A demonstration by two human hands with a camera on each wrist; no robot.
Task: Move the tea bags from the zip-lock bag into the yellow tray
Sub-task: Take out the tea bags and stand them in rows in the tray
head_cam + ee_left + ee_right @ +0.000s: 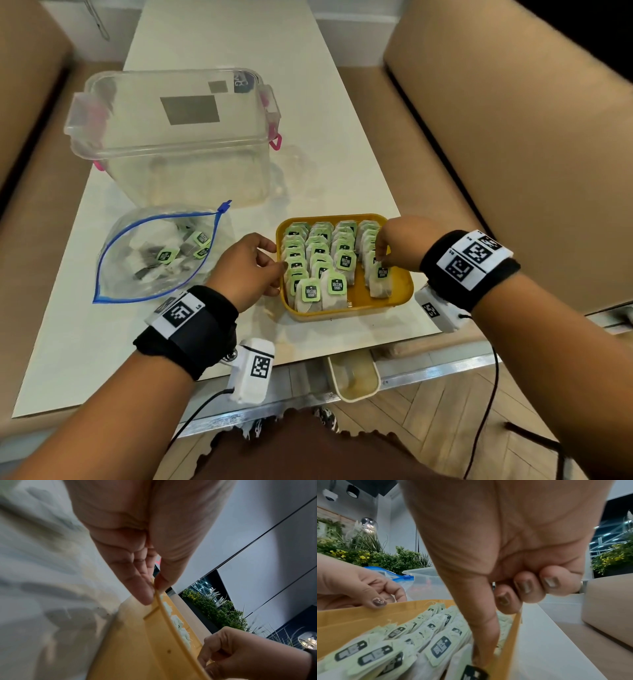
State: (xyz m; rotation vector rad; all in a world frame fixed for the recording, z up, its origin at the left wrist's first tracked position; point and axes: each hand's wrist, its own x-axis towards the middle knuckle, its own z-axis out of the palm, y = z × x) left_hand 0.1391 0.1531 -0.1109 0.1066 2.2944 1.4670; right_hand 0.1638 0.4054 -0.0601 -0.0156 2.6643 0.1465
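The yellow tray [342, 310] stands near the table's front edge, packed with rows of green-tagged tea bags [320, 253]. My left hand [279, 265] pinches its left rim between thumb and fingers, seen close in the left wrist view [153, 589] on the tray wall [137, 642]. My right hand [382, 255] reaches into the right-hand row and pinches a tea bag [380, 277] by its top. In the right wrist view one digit [483, 642] points down against that bag [462, 660], the other fingers curled. The open zip-lock bag [137, 274] lies to the left and holds several tea bags [168, 255].
A clear plastic box [178, 137] with pink latches stands behind the bag and tray. Beige padded seats [513, 154] flank the white table [85, 342]. A small cream container [352, 377] hangs at the table's front edge. Wrist camera cables trail below.
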